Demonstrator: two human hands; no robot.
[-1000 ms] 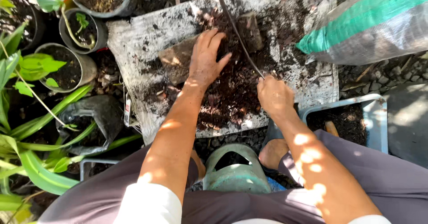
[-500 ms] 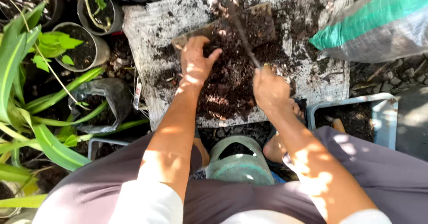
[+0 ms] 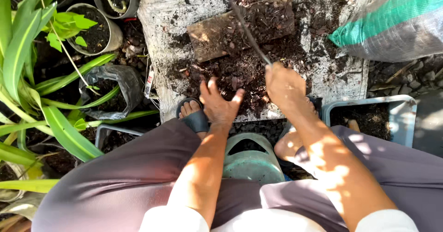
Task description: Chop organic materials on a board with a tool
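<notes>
My left hand (image 3: 218, 104) hovers with spread fingers over the near edge of a pile of dark soil (image 3: 249, 68) on a pale board (image 3: 161, 20). It holds nothing. My right hand (image 3: 284, 86) is closed around the handle of a thin dark tool (image 3: 244, 24) whose blade slants up and left across the soil. A brown flat slab (image 3: 217, 36) lies half buried at the pile's far side. My feet in dark sandals (image 3: 196, 119) rest at the board's front edge.
Potted plants (image 3: 94, 29) and long green leaves (image 3: 46, 116) crowd the left. A black plastic bag of soil (image 3: 113, 91) sits by the board. A woven sack (image 3: 392, 24) lies top right, a grey tub of soil (image 3: 397, 116) at right, a green stool (image 3: 251, 160) beneath me.
My left hand has pulled back from the middle of the soil pile toward me and its fingers have spread. My right hand with the tool has shifted slightly nearer too.
</notes>
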